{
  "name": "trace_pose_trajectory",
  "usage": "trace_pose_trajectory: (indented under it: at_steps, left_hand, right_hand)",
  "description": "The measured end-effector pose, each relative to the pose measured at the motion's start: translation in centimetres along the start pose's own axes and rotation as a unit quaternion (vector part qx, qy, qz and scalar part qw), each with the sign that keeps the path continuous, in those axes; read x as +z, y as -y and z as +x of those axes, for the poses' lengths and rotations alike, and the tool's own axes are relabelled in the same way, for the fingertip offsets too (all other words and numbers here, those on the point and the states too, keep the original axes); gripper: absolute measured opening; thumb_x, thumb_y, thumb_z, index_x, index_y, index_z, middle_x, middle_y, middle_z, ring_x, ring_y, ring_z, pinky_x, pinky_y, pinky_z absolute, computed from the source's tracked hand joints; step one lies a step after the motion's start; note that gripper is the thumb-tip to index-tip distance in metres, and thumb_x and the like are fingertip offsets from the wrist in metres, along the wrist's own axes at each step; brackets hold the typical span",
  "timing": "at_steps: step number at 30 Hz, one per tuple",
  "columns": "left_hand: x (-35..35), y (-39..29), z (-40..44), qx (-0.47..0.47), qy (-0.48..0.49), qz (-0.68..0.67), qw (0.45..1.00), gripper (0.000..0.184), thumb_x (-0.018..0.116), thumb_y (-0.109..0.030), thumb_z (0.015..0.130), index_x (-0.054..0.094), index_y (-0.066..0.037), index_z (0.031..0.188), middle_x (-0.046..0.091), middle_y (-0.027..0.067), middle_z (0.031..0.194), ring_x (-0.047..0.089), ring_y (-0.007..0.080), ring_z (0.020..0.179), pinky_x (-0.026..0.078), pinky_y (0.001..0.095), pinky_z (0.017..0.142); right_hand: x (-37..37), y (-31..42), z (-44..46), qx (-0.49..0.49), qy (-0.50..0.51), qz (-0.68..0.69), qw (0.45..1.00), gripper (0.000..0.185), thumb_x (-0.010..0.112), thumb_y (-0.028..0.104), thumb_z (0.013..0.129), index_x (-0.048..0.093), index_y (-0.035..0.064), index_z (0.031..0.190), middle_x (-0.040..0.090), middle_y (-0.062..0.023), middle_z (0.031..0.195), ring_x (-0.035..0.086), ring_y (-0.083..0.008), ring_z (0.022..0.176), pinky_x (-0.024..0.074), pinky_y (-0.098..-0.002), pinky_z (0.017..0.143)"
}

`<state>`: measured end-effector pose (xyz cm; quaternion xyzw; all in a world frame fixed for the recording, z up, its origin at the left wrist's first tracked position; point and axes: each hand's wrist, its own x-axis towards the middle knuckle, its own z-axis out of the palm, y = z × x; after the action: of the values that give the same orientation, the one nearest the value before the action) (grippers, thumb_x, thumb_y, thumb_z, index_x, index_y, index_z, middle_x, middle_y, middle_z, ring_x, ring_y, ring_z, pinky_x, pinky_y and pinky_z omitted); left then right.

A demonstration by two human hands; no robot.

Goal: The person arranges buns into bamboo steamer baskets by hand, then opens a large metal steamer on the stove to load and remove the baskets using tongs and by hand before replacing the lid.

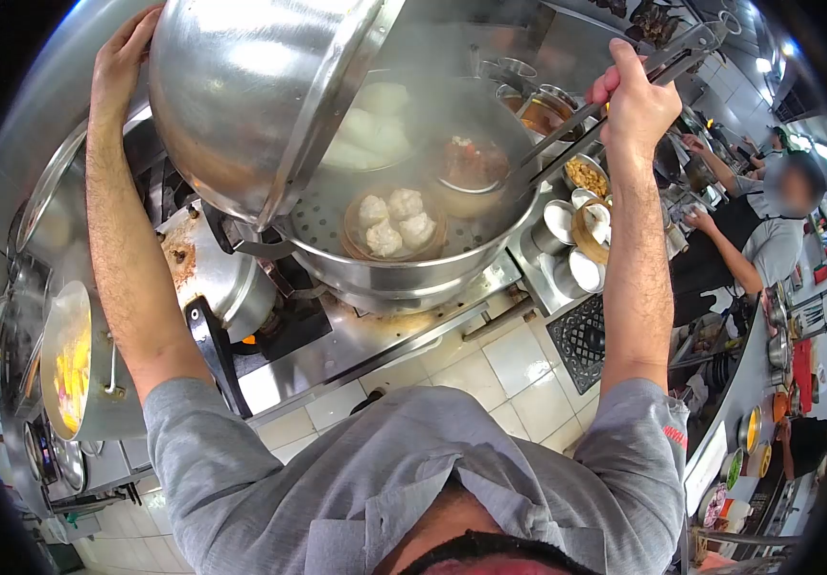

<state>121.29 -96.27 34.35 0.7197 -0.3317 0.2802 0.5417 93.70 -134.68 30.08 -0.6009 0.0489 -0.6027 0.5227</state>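
A large domed metal lid (250, 105) is tilted up at the left of a wide steamer pot (384, 278). My left hand (126, 53) is at the lid's far left side, holding it, its fingertips partly hidden. My right hand (639, 105) is closed around long metal tongs (581, 120), whose tips reach down inside the pot's right rim. On the perforated steamer floor sits a small round basket (356, 235) with several pale dumplings (404, 204). Beside it stands a bowl of reddish food (471, 163). Behind, whitish food (370, 125) shows through steam.
A closed pot (212, 268) with a black handle sits on the stove at left, near a pot of yellow food (73, 374). Metal cups (557, 222) and a bowl of brown pieces (586, 175) stand at right. A co-worker (758, 220) is farther right.
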Motion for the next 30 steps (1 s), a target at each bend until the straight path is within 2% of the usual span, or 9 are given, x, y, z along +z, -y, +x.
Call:
trace_pose_trajectory:
  at_steps: [7,9,10,11,13,14,15,22,30]
  left_hand:
    - [0.0,0.1,0.1,-0.006,0.006,-0.005,1.0,0.035,0.05,-0.022,0.092,0.055,0.0,0.119,0.061,0.0088,0.108,0.058,0.0134,0.096,0.045,0.0229,0.083]
    - [0.3,-0.4,-0.2,-0.014,0.012,-0.021,1.0,0.035,0.05,-0.022,0.092,0.055,0.0,0.119,0.061,0.0089,0.108,0.058,0.0132,0.095,0.045,0.0226,0.082]
    - [0.5,-0.6,-0.2,-0.022,0.016,-0.038,0.999,0.035,0.05,-0.022,0.092,0.055,0.001,0.119,0.061,0.009,0.107,0.058,0.013,0.095,0.045,0.0223,0.081]
    - [0.4,-0.3,-0.1,-0.021,0.018,-0.039,0.999,0.035,0.05,-0.022,0.092,0.055,0.001,0.119,0.061,0.009,0.107,0.058,0.013,0.095,0.045,0.0223,0.081]
    - [0.1,0.8,0.3,-0.016,0.002,-0.043,0.999,0.033,0.053,-0.028,0.09,0.062,-0.006,0.113,0.064,0.0043,0.103,0.058,0.0115,0.092,0.044,0.0235,0.08]
    - [0.2,0.8,0.3,-0.014,0.001,-0.043,0.999,0.033,0.053,-0.028,0.09,0.062,-0.006,0.113,0.064,0.0043,0.103,0.058,0.0115,0.092,0.044,0.0235,0.08]
    - [0.2,0.8,0.2,-0.012,-0.001,-0.046,0.999,0.033,0.053,-0.027,0.09,0.062,-0.005,0.113,0.064,0.0049,0.103,0.058,0.0119,0.092,0.044,0.0236,0.081]
    - [0.3,0.7,-0.1,-0.011,-0.007,-0.063,0.998,0.034,0.053,-0.026,0.09,0.061,-0.002,0.113,0.063,0.007,0.104,0.057,0.0127,0.095,0.043,0.0238,0.084]
    - [0.7,0.2,-0.5,-0.001,-0.026,-0.045,0.999,0.034,0.053,-0.025,0.09,0.061,-0.001,0.112,0.064,0.0072,0.103,0.058,0.0126,0.093,0.044,0.0235,0.083]
  right_hand:
    - [-0.2,2.2,1.1,-0.01,0.061,0.03,0.998,0.022,0.071,0.015,0.076,0.055,-0.0005,0.073,0.053,-0.0065,0.058,0.055,-0.0174,0.047,0.0477,-0.0307,0.044]
    - [1.0,5.5,0.1,0.001,0.032,0.048,0.998,0.028,0.065,0.023,0.08,0.052,0.0054,0.062,0.05,-0.0047,0.049,0.051,-0.0157,0.039,0.0463,-0.0282,0.04]
    - [0.3,5.4,1.1,0.0,0.099,0.065,0.993,0.027,0.067,0.026,0.08,0.054,0.0051,0.069,0.053,-0.0046,0.054,0.056,-0.0164,0.044,0.05,-0.03,0.044]
    - [0.7,5.9,0.7,0.0,0.098,0.064,0.993,0.027,0.067,0.026,0.08,0.054,0.0051,0.069,0.053,-0.0046,0.054,0.056,-0.0164,0.044,0.05,-0.03,0.044]
    - [1.8,7.1,-0.6,0.043,0.096,0.124,0.987,0.028,0.066,0.027,0.08,0.054,0.0055,0.066,0.053,-0.0049,0.054,0.056,-0.0169,0.045,0.0508,-0.0318,0.045]
    - [1.7,6.9,-0.3,0.075,0.162,0.143,0.973,0.031,0.065,0.029,0.08,0.054,0.0056,0.063,0.053,-0.0054,0.053,0.056,-0.018,0.045,0.0516,-0.0336,0.047]
    - [1.5,6.8,-0.5,0.059,0.171,0.103,0.978,0.032,0.065,0.029,0.08,0.053,0.0057,0.061,0.051,-0.0053,0.051,0.056,-0.0186,0.044,0.0519,-0.034,0.048]
    - [2.5,5.3,-2.0,0.092,0.223,0.152,0.958,0.023,0.067,0.024,0.078,0.053,0.0063,0.074,0.052,-0.0056,0.053,0.055,-0.0177,0.045,0.0496,-0.0338,0.046]
    - [3.0,5.4,-2.0,0.104,0.223,0.139,0.959,0.024,0.067,0.024,0.079,0.053,0.0062,0.07,0.052,-0.0053,0.053,0.054,-0.0175,0.045,0.0471,-0.0321,0.044]
